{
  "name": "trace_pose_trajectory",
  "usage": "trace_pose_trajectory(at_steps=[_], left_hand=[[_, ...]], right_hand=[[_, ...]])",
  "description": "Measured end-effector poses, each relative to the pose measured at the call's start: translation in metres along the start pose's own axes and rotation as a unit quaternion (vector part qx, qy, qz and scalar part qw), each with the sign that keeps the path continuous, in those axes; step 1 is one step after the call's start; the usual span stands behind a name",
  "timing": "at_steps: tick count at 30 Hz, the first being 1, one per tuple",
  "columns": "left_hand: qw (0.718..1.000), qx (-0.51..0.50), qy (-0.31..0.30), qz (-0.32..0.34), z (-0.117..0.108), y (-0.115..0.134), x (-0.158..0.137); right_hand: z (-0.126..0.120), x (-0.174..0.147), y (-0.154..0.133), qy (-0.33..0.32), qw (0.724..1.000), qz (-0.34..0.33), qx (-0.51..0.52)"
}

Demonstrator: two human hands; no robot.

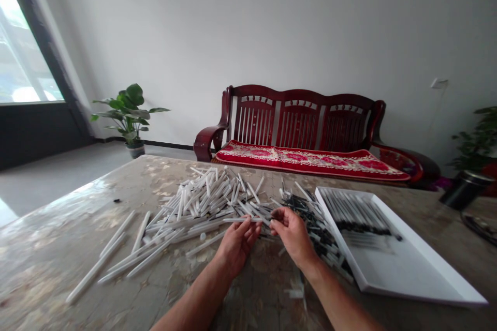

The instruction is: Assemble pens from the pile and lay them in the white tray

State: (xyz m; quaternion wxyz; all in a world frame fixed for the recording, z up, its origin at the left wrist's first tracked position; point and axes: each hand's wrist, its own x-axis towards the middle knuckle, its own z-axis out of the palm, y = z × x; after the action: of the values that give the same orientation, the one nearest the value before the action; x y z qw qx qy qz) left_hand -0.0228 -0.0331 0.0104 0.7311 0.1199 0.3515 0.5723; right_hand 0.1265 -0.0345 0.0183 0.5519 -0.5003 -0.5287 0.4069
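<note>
My left hand point(238, 246) pinches a slim white pen barrel point(231, 220) level above the table. At the barrel's right end, my right hand point(292, 231) is closed with thumb and forefinger together; a small dark part, perhaps a cap, shows there but is mostly hidden. Behind my hands spreads a heap of white pen barrels point(194, 199), with several longer ones lying apart at the left. Beside my right hand lies a pile of black and clear small pen parts point(324, 238), partly covered by my forearm.
At the right, a shallow white tray point(419, 279) holds a row of clear pens with black ends point(359, 212). The patterned table point(155, 300) carries a dark cup point(466, 190) at its far right. Beyond stand a red wooden bench point(298, 119) and a potted plant point(132, 114).
</note>
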Motion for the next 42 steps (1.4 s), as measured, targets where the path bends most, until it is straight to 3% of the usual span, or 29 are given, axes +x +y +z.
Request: trace_pose_trajectory(at_steps=[7, 15, 27, 34, 42], left_hand=[[1.000, 0.001, -0.001, 0.000, -0.001, -0.002, 0.002], [1.000, 0.007, 0.007, 0.012, 0.001, -0.002, -0.002], [0.996, 0.045, -0.019, 0.079, 0.000, -0.010, -0.006], [0.993, 0.056, -0.021, 0.101, -0.001, -0.013, -0.007], [0.990, 0.081, -0.033, 0.110, 0.001, -0.016, -0.010]], right_hand=[[0.006, -0.002, 0.007, 0.036, 0.999, -0.012, 0.019], [0.007, -0.003, 0.017, 0.023, 0.996, -0.062, -0.052], [0.005, -0.007, 0.018, 0.002, 0.992, -0.074, -0.098], [-0.003, -0.010, 0.005, -0.023, 0.956, -0.137, -0.260], [0.001, -0.014, 0.007, -0.023, 0.935, -0.108, -0.337]])
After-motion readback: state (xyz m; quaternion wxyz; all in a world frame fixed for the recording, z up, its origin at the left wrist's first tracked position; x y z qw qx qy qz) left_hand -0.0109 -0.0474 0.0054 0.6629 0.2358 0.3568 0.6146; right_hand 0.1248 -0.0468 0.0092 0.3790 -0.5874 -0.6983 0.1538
